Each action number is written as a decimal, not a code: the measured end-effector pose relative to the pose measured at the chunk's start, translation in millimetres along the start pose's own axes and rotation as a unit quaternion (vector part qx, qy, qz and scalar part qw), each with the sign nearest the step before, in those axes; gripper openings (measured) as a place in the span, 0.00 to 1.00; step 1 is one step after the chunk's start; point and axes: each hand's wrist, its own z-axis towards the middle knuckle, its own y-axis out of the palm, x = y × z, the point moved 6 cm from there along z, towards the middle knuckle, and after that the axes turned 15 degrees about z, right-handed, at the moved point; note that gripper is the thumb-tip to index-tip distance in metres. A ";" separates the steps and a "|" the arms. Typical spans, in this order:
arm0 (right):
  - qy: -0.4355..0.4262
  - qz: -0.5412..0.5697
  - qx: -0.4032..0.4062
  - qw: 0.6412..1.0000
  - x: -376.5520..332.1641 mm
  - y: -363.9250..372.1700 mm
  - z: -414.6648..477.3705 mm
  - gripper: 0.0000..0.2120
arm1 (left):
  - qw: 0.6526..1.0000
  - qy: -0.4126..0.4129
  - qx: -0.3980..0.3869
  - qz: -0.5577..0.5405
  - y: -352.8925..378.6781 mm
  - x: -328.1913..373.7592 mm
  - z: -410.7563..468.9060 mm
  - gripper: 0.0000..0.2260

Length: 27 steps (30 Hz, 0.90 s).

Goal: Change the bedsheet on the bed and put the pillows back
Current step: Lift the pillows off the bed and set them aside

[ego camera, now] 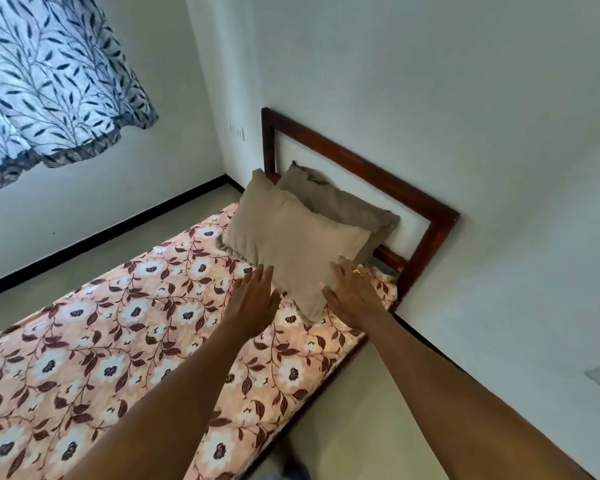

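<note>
Head view: white walls (430,81) and a grey floor (84,265) frame the room, with a leaf-print curtain (49,81) hanging at far left. The floral bedsheet (101,358) lies spread over your bed, up to the dark wooden headboard (361,168). Two tan pillows lean there, the front pillow (291,244) overlapping the rear pillow (336,202). Your left hand (253,303) and right hand (352,296) reach the front one's near edge, fingers straight, gripping nothing. A ring (357,271) shows on your right hand.

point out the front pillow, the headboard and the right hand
front pillow (291,244), head view, middle of its face
headboard (361,170), head view, top wooden rail
right hand (353,293), head view, back of the hand
</note>
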 end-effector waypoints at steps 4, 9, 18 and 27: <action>0.012 0.014 -0.001 1.000 13.7 1.6 61.2 0.30 | 1.000 -0.020 -0.016 -0.014 18.3 -20.2 61.6 0.26; -0.043 -0.028 -0.075 0.996 23.3 21.2 122.1 0.30 | 0.996 -0.070 -0.019 -0.052 27.7 -38.0 110.5 0.26; -0.045 -0.018 -0.177 0.983 75.1 55.6 285.0 0.30 | 0.979 -0.182 -0.059 -0.074 74.1 -74.6 167.1 0.26; 0.071 0.039 -0.184 0.980 112.8 98.5 431.0 0.38 | 0.943 -0.305 -0.093 -0.095 106.9 -82.3 172.8 0.25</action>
